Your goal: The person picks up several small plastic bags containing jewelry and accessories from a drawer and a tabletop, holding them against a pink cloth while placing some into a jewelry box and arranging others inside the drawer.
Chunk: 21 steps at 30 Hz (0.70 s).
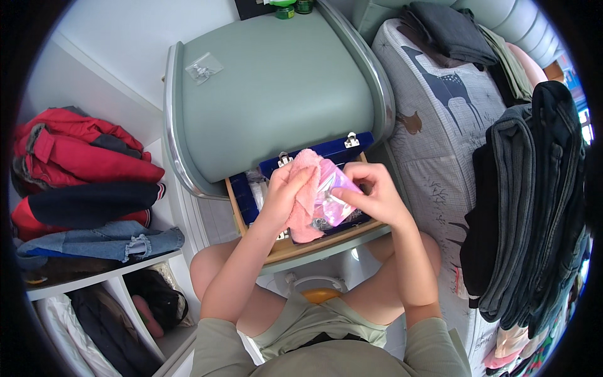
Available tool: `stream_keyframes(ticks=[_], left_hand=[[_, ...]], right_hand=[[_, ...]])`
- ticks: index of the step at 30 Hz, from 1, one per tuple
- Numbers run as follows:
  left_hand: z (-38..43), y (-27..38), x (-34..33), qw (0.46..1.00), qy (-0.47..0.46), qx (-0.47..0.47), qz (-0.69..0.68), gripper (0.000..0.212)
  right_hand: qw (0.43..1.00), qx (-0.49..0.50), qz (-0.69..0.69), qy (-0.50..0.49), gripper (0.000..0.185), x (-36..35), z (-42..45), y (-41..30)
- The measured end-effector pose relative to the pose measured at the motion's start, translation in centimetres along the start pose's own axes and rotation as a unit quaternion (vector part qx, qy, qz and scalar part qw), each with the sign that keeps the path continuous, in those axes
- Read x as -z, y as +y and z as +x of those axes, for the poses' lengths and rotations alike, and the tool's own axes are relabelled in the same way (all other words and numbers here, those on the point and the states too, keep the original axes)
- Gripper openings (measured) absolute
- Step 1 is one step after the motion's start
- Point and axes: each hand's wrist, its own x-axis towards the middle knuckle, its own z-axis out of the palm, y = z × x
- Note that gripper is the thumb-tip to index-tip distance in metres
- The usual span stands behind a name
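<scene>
My left hand grips a fluffy pink cloth, with the thumb pressed on its upper part. Against the cloth's right side is a shiny iridescent pink-purple packet, pinched between thumb and fingers of my right hand. Both hands are above an open drawer with a wooden edge. In it a dark blue case with metal latches stands open, with clear plastic bags at the left; the rest of its contents is mostly hidden by my hands.
A green padded nightstand top behind the drawer bears a small clear bag of metal parts and green jars. Folded trousers lie on a mattress at right. At left, white shelves hold a red jacket and jeans.
</scene>
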Motion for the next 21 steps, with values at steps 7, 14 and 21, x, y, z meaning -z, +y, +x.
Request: stream_keyframes(ticks=[7,14,21], left_hand=[[-0.5,0.4,-0.2,0.990,-0.054,-0.018,0.128,0.018],[-0.9,0.6,-0.6,0.998,-0.043,0.035,0.030,0.016],[-1.0,0.1,-0.3,0.996,-0.037,0.036,-0.079,0.028]], right_hand=[[0.983,-0.085,0.152,-0.067,0.019,-0.6,0.0,-0.6],[0.971,-0.090,0.219,-0.043,0.017,-1.2,0.2,-0.7],[0.973,-0.054,0.216,0.066,0.015,-1.6,-0.4,-0.7]])
